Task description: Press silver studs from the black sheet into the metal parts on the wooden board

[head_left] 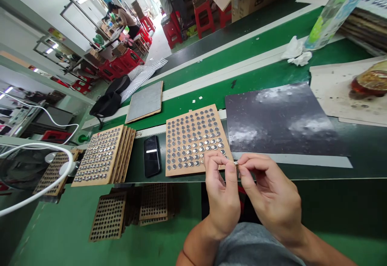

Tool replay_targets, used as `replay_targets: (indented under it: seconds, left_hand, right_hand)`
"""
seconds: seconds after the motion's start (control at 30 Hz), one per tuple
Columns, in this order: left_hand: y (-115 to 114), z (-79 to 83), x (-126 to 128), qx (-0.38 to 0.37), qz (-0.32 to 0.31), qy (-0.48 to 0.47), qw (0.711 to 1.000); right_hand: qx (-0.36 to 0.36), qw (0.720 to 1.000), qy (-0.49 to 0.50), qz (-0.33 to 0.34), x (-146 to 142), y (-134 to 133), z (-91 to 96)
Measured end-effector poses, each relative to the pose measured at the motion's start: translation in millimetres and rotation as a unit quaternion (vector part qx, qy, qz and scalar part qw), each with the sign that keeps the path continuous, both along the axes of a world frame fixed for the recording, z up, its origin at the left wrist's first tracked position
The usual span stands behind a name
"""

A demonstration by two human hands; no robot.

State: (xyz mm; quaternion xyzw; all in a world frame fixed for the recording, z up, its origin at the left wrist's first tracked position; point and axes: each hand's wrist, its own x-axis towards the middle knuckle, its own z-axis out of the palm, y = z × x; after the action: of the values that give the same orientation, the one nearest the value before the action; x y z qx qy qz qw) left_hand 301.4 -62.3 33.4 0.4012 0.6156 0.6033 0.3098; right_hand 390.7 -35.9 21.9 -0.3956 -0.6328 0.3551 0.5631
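Note:
Both my hands meet just above the bench's front edge. My left hand (222, 193) pinches a tiny silvery metal part (236, 163) between thumb and fingertips. From the other side, the thumb and forefinger of my right hand (269, 195) close on the same part, whose exact kind is too small to make out. Behind my left fingers lies a brown board (181, 173) with rows of small round dark discs (187, 137). Some discs in its nearer right rows carry shiny metal bits. My left hand covers the board's near right corner.
A black phone (151, 157) lies left of the board, beside a stack of filled boards (96, 157). To the right is a dark sheet (278, 124). Farther back are a grey panel (145, 101), a bottle (329, 15) and an amber glass jar (371, 78). A white cable (71, 157) loops at left.

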Motion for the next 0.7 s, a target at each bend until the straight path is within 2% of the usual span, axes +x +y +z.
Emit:
replay_targets:
  seconds: [0.13,0.27,0.33,0.4,0.47,0.53,0.6,0.7]
  left_hand:
    - [2,-3.5,-1,-0.007,-0.024,-0.047,0.999]
    - [1,-13.7,-9,-0.012,-0.028,-0.073,0.997]
    - [0,-19.0,-21,-0.027,-0.012,-0.048,0.998]
    - [-4,-22.9,-40,-0.071,0.026,0.038,0.996]
    - [-8,-25.6,-64,-0.150,0.093,0.175,0.969]
    - [-13,-28.4,-88,-0.225,0.170,0.281,0.917]
    - [-17,-32.2,-109,-0.265,0.210,0.314,0.887]
    - [-18,-40.1,-126,-0.301,0.226,0.337,0.863]
  right_hand:
    - [-0.028,0.999,0.015,-0.001,2,-1,-3.6]
    - [-0.053,0.997,0.052,-0.018,6,3,-8.2]
    - [-0.043,0.998,0.030,-0.032,12,11,-13.2]
    - [-0.026,0.998,-0.034,-0.050,19,22,-20.6]
    - [-0.007,0.990,-0.112,-0.084,27,34,-29.7]
    - [0.014,0.978,-0.171,-0.121,33,45,-38.7]
    - [0.043,0.968,-0.202,-0.145,35,52,-45.8]
    - [0.076,0.961,-0.220,-0.150,34,55,-51.5]
